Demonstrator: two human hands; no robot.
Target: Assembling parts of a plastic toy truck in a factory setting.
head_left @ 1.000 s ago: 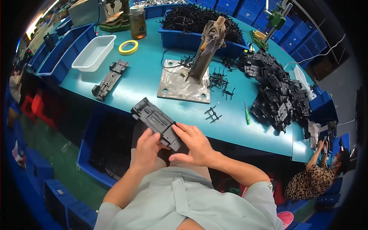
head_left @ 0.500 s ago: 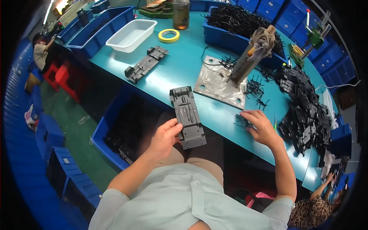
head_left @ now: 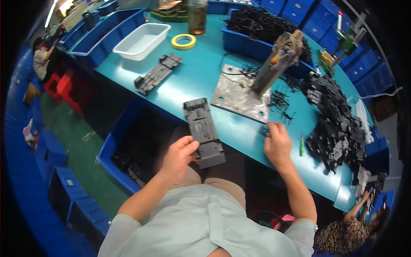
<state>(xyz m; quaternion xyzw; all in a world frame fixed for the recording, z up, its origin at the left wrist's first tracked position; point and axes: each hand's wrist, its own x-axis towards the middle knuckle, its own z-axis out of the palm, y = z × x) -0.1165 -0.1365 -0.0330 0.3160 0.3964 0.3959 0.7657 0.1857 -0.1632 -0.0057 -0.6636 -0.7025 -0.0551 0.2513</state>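
My left hand (head_left: 177, 156) is closed on the lower left edge of a dark grey plastic chassis plate (head_left: 203, 128), its thumb lying on the face. The plate is held over my lap at the table's near edge, its ribbed and recessed side facing up. My right hand (head_left: 278, 143) is over the table edge with fingers drawn together beside a small dark bit; whether they grip it is hidden. Another chassis plate (head_left: 158, 75) lies on the table, farther left. Thin black plastic pieces (head_left: 279, 100) are scattered beyond my right hand.
A metal base plate (head_left: 235, 96) carries a slanted post (head_left: 269, 70). Black parts are heaped (head_left: 334, 124) at right near a green-handled tool (head_left: 302, 145). Behind are a blue bin (head_left: 239, 43), yellow tape (head_left: 183, 41) and a white tray (head_left: 143, 43). A blue tub (head_left: 109, 147) stands below.
My right hand has shifted slightly left, and its spread fingers have drawn together at the small black pieces. The left hand still holds the chassis plate. The whole view has shifted a little.
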